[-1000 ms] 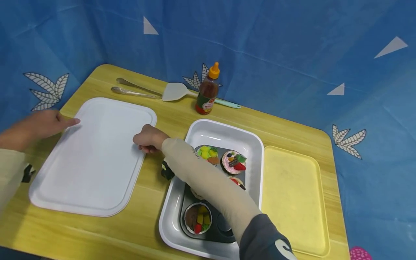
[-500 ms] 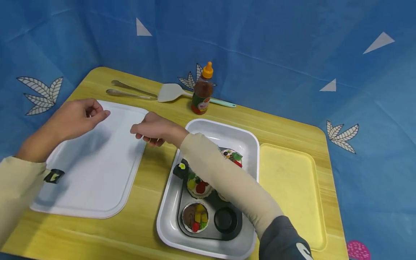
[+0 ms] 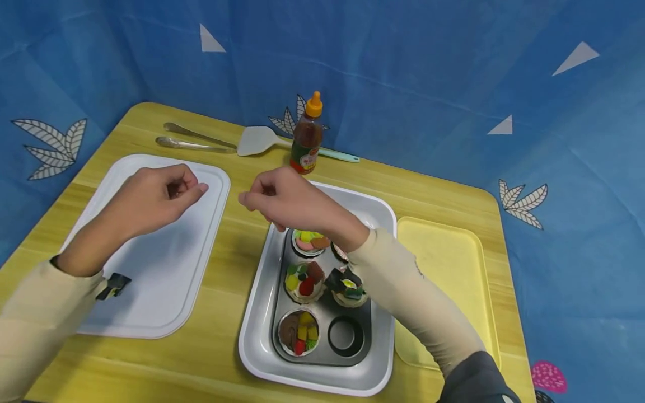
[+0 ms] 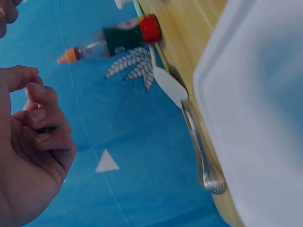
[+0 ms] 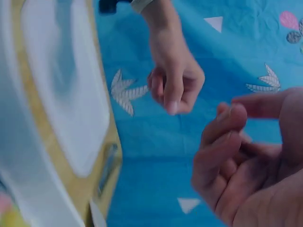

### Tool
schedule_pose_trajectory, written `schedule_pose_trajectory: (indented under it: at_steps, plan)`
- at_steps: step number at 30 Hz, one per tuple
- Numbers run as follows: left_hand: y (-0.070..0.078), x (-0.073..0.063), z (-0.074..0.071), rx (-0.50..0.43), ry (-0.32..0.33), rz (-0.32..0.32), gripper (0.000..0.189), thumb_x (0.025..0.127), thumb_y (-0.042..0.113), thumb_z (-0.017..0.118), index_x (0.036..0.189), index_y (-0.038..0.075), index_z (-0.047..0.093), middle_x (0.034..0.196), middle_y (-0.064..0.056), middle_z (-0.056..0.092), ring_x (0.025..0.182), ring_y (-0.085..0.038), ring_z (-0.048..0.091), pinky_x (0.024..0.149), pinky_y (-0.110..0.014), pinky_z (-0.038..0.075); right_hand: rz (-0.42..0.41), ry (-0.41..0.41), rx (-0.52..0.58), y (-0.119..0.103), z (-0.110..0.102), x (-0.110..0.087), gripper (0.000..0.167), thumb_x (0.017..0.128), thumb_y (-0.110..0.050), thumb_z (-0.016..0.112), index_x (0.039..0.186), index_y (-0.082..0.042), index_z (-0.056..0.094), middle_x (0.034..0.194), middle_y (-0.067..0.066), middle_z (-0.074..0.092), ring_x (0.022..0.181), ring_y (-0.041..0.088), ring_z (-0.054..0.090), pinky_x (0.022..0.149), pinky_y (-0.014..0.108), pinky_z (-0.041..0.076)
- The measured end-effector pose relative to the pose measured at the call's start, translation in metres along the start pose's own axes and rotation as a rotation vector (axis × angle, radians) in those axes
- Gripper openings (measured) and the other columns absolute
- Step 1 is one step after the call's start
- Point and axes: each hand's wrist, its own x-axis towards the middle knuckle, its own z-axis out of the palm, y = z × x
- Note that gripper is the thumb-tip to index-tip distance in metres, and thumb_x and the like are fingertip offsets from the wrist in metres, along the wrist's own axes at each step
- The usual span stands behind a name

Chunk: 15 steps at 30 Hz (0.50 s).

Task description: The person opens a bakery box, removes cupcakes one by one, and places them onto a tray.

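Note:
My left hand (image 3: 158, 198) hovers above the white tray (image 3: 176, 280) on the left, its fingers loosely curled around nothing. Facing it, my right hand (image 3: 302, 198) hangs over the far end of the deep white tray (image 3: 243, 341), also loosely curled and holding nothing. A gap separates the two hands. Inside the deep tray lies a dark muffin pan (image 3: 325, 358) with several decorated cupcakes, among them one with chocolate and yellow cubes (image 3: 298, 333). The dark bottom of its near right cup (image 3: 345, 336) shows. My right hand and forearm partly cover the far cupcakes.
A sauce bottle (image 3: 307, 140) with an orange cap stands at the back. Beside it lie a white spatula (image 3: 256, 140) and two metal-handled utensils (image 3: 188, 144). A yellow tray (image 3: 443, 268) sits on the right. Behind the wooden table (image 3: 438, 187) hangs a blue cloth (image 3: 403, 56).
My left hand has left the white tray's left edge, rising and moving right. My right hand has moved away from that tray's right side, toward the right over the deep tray.

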Motion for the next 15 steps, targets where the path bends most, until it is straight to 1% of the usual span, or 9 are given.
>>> schedule_pose_trajectory:
  at_steps: [3,6,8,11,15]
  plan:
    - [0.006,-0.002,0.005,-0.011,-0.003,0.016,0.023,0.097,0.030,0.064,0.078,0.016,0.060,0.062,0.002,0.051,0.057,-0.014,0.046,0.056,-0.031,0.035,-0.106,0.031,-0.091,0.005,-0.001,-0.016,0.021,0.100,-0.024,0.059,0.089,-0.009,0.067,0.070,0.002,0.059,0.059,0.018,0.054,0.064,0.030,0.046]
    - [0.011,-0.004,0.010,-0.030,-0.012,0.032,0.022,0.096,0.028,0.065,0.079,0.017,0.061,0.062,0.003,0.050,0.057,-0.013,0.046,0.055,-0.030,0.035,-0.171,0.020,-0.188,0.012,0.002,-0.029,0.012,0.098,-0.020,0.062,0.093,-0.011,0.068,0.077,-0.002,0.062,0.066,0.013,0.054,0.065,0.026,0.046]
    - [0.014,-0.006,0.013,-0.043,-0.023,0.040,0.020,0.096,0.028,0.066,0.080,0.017,0.061,0.063,0.004,0.049,0.057,-0.012,0.046,0.055,-0.029,0.036,-0.197,-0.020,-0.260,0.019,0.007,-0.036,0.008,0.097,-0.019,0.064,0.094,-0.013,0.068,0.076,-0.004,0.061,0.067,0.010,0.054,0.065,0.025,0.046]
    - [0.018,-0.007,0.018,-0.056,-0.047,0.048,0.021,0.097,0.030,0.065,0.080,0.018,0.060,0.062,0.006,0.049,0.055,-0.011,0.046,0.055,-0.029,0.036,-0.223,-0.096,-0.410,0.027,0.015,-0.046,0.008,0.096,-0.023,0.064,0.097,-0.015,0.067,0.078,-0.008,0.060,0.069,0.006,0.054,0.067,0.024,0.046]
    - [0.021,-0.009,0.026,-0.070,-0.065,0.062,0.021,0.098,0.031,0.064,0.080,0.019,0.060,0.061,0.006,0.048,0.055,-0.011,0.045,0.055,-0.030,0.036,-0.199,-0.201,-0.594,0.033,0.026,-0.058,0.016,0.095,-0.030,0.066,0.104,-0.018,0.068,0.089,-0.010,0.061,0.077,0.003,0.055,0.070,0.023,0.047]
